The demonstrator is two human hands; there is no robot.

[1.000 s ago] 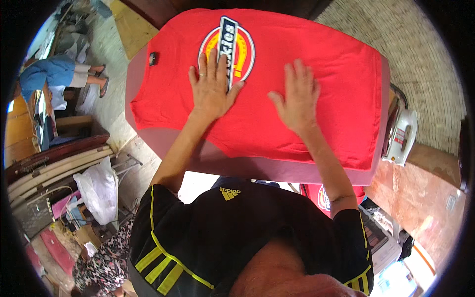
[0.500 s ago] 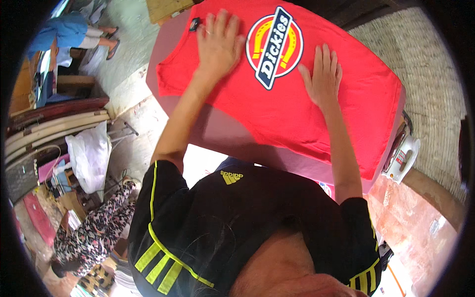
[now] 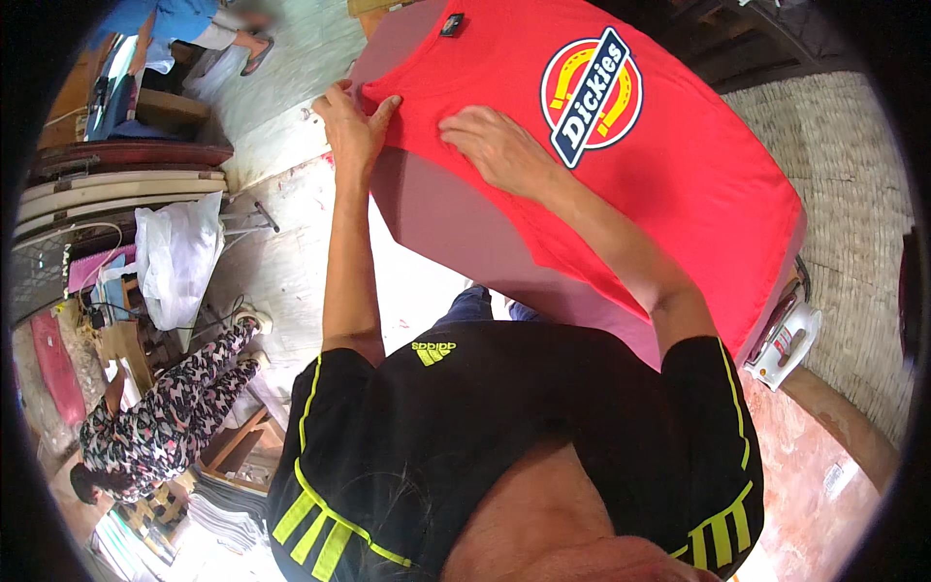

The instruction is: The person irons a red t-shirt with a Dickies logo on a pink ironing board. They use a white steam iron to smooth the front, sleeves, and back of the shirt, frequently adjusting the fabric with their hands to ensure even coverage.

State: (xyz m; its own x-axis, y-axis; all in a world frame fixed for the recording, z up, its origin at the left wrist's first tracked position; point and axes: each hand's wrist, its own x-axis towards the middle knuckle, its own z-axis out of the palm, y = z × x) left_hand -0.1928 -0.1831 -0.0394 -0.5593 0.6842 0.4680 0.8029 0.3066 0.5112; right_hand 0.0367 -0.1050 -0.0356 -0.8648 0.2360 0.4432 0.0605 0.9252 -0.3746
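A red T-shirt with a round printed emblem lies spread over a maroon-covered ironing board. At the shirt's left corner is my left hand, with its thumb on the cloth and its fingers bent at the board's edge. Thumb and fingers stand apart; whether they catch any cloth cannot be made out. My right hand lies over the shirt left of the emblem, its fingers stretched out and somewhat blurred. A small dark label shows near the shirt's far left edge.
A white iron stands beyond the board's right end, by a woven mat. To the left, a person in patterned clothes is beside a white plastic bag. Another person in blue is at the far left.
My left hand has moved left and nearer, from the shirt's far part to its corner. My right hand has swept left across from the emblem's right side. The view has shifted slightly.
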